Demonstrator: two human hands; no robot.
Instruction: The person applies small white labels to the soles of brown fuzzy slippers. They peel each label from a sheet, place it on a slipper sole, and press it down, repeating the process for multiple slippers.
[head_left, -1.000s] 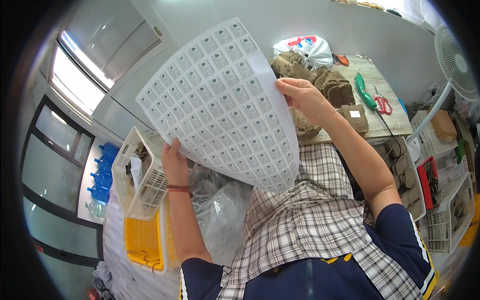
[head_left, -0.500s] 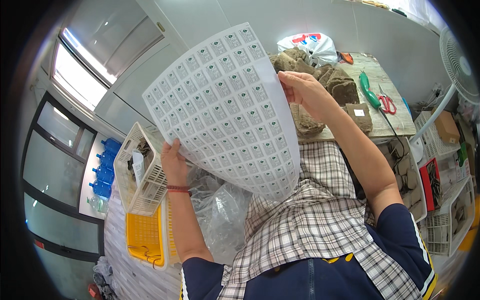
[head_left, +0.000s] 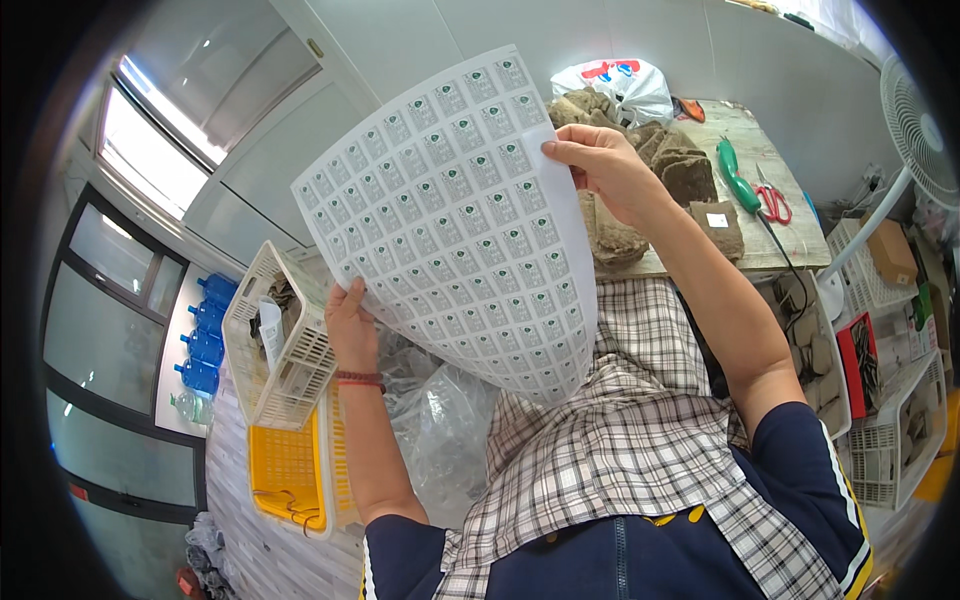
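A large white sheet of small printed labels [head_left: 450,230] is held up in front of me, bowed along its length. At its lower left edge my left hand [head_left: 350,315] pinches it, thumb on the printed face. My right hand [head_left: 605,170] grips the upper right edge, with the thumb on the front and the other fingers behind. Beyond the right hand, brown fibrous pads [head_left: 685,165] lie piled on the worn table [head_left: 770,145]. One pad [head_left: 715,235] near the table's front edge bears a small white label. The sheet hides part of the pile.
On the table lie a green corded tool [head_left: 738,175] and red-handled scissors [head_left: 774,200]; a white plastic bag [head_left: 620,90] stands behind the pads. A white crate [head_left: 262,340] and a yellow basket [head_left: 285,465] are at left, beside clear plastic [head_left: 445,425]. A white fan [head_left: 915,130] stands at right.
The right hand has shifted slightly up and left along with the sheet's upper edge. Both hands keep their hold, and the view has turned a little.
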